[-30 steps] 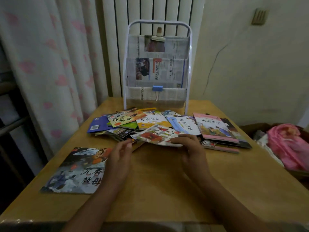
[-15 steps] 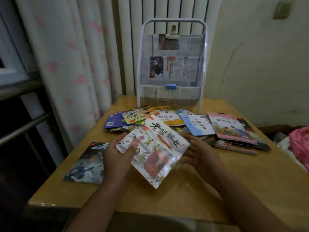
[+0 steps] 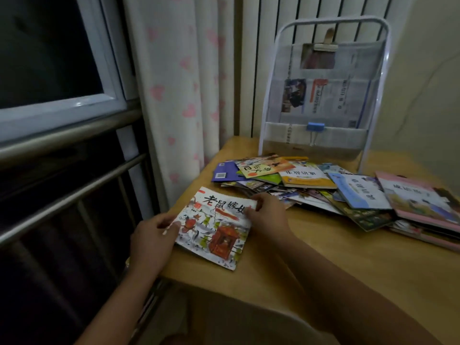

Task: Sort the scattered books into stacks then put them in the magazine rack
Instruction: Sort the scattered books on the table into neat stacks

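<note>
- Half a second ago both hands held the white book up, tipped in the air over the counter. Now the book point(image 3: 214, 226) is down flat at the near left corner of the counter point(image 3: 348, 245).
- A dark book lay at that corner before. It cannot be seen now, so the white book has most likely been laid on top of it. That looks like the start of the first stack.
- The left hand point(image 3: 151, 235) is at the book's left edge. Its thumb is on the cover and its fingers curl round the edge, so it is gripping the book.
- The right hand point(image 3: 266, 215) is at the book's top right corner. Its fingers bend over that corner and hold it. It may be squaring the book up.
- Just past the right hand, and off to its right, lies the pile point(image 3: 311, 185) of mixed-up books. It looks much the same as before. Most of the sorting is not done yet.
- Far beyond both hands the rack point(image 3: 323, 95) stands upright at the back of the counter. Newspaper lines its pockets, and none of the table's books are in it yet.
</note>
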